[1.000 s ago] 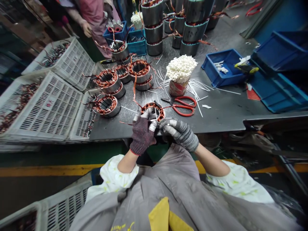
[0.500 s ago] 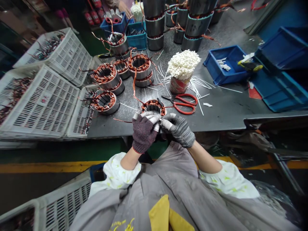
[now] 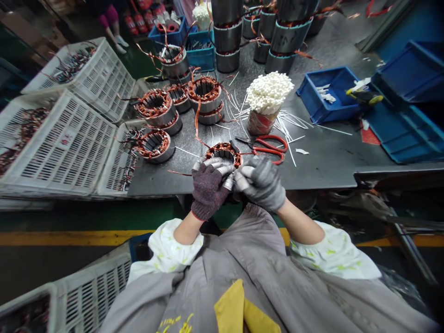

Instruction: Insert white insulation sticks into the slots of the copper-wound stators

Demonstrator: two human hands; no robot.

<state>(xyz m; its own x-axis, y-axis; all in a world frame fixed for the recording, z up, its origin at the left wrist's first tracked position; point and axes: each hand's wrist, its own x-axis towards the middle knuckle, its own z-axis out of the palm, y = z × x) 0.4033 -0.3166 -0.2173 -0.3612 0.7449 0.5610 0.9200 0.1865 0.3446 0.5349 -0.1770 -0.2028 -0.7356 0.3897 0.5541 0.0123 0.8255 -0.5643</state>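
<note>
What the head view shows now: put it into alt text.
Gloved left hand and gloved right hand close together at the near side of a copper-wound ring on a dark workbench. Red-handled scissors lie to its right, near a container of white sticks.

In front of you stands a flat, dark grey workbench, its top catching pale light. Below its front edge, you have a green strip of floor, a straight yellow floor stripe and dark grey flooring. A flat blue panel rises beyond, to your right.
</note>
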